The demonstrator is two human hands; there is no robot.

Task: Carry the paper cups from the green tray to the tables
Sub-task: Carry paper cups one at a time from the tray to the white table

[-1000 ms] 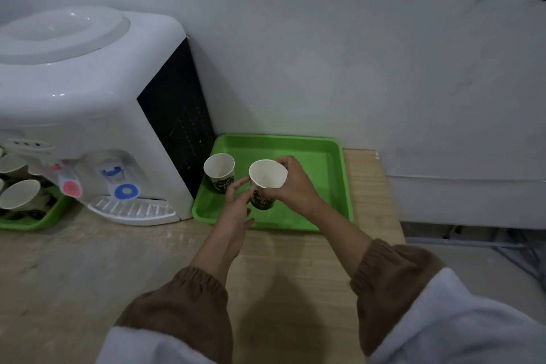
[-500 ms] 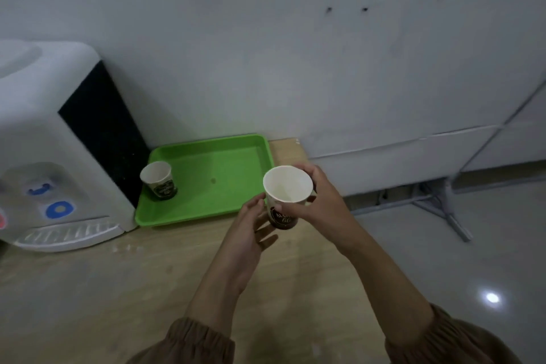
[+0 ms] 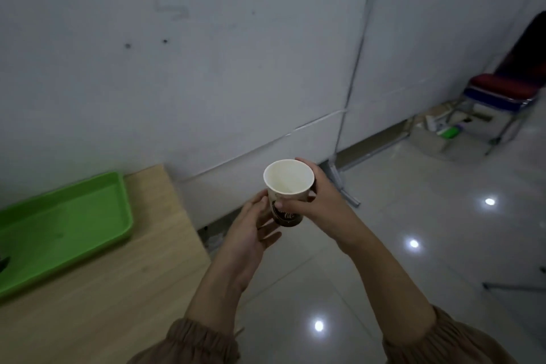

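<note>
Glossy pale floor tiles (image 3: 413,289) fill the right side, below a grey-white wall (image 3: 206,68). At left, a light wooden tabletop (image 3: 97,298) carries a shallow green plastic tray (image 3: 59,224). Out past the table edge, over the floor, the right hand (image 3: 319,201) is wrapped around an upright white paper cup with a dark printed base (image 3: 288,189). The left hand (image 3: 251,230), fingers loosely spread, touches the cup's lower side.

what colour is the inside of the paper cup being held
White inside the paper cup, gripped by the right hand; its outer lower part is dark brown. The head view shows it.
</note>
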